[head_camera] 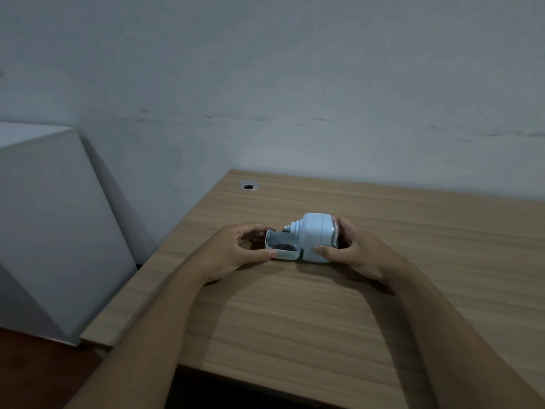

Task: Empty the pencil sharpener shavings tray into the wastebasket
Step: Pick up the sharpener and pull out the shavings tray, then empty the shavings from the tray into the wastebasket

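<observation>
Tray (282,251), part-drawn from the sharpener (315,237) at mid-desk (295,314), looks light, thin plastic with loose shavings; left hand (236,250) pinches its end, right hand (351,246) clasps the body. Best kept level.

One sharpener (315,237), one tray (283,249), two hands (233,252).

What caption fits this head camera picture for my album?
Left hand slides the shavings tray from the sharpener held by the right hand.
</observation>
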`<action>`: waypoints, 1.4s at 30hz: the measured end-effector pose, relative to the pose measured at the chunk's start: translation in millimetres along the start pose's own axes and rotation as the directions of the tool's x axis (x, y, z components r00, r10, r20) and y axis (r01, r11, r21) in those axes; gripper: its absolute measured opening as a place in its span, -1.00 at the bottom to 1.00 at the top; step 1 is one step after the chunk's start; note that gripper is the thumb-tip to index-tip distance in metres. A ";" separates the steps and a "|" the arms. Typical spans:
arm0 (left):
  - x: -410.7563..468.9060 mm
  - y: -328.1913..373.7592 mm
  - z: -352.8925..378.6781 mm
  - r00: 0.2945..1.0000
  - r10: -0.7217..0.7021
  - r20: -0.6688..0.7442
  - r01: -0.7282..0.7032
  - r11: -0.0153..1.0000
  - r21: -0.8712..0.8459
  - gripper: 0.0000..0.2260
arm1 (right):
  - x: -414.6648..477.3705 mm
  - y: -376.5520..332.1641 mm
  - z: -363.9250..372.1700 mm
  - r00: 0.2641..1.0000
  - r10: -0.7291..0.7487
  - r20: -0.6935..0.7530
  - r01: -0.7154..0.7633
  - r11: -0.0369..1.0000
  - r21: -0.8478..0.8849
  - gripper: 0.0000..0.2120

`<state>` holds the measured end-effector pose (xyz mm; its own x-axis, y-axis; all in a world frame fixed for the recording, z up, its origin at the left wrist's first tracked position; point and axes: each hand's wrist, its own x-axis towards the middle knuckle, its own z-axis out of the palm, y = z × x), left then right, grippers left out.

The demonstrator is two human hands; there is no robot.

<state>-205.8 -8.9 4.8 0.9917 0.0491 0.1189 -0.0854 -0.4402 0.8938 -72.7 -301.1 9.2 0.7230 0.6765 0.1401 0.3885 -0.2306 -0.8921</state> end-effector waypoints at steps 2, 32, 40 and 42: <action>-9.1 -3.9 -6.5 0.999 -0.010 -0.043 0.010 1.000 0.001 -0.52 | -0.2 -2.1 1.8 1.000 0.007 -0.010 -0.007 1.000 -0.005 -0.49; -220.6 36.6 -125.2 0.930 0.015 -0.368 -0.036 0.998 -0.050 -0.50 | -32.1 -186.6 186.6 0.961 -0.245 0.127 0.268 0.937 -0.224 -0.30; -335.8 7.1 -181.5 0.876 -0.034 -0.482 0.038 0.999 -0.001 -0.53 | -38.5 -212.7 320.8 0.924 -0.289 0.252 0.300 0.954 -0.004 -0.54; -359.6 -12.3 -192.0 0.862 -0.064 -0.503 0.067 0.998 -0.012 -0.53 | -40.0 -209.0 354.3 0.920 -0.277 0.276 0.263 0.961 0.087 -0.54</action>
<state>-579.9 151.1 34.1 0.8117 0.5217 0.2625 -0.0198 -0.4247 0.9051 -385.2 -32.2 37.9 0.4002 0.8796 0.2574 0.5136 0.0173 -0.8578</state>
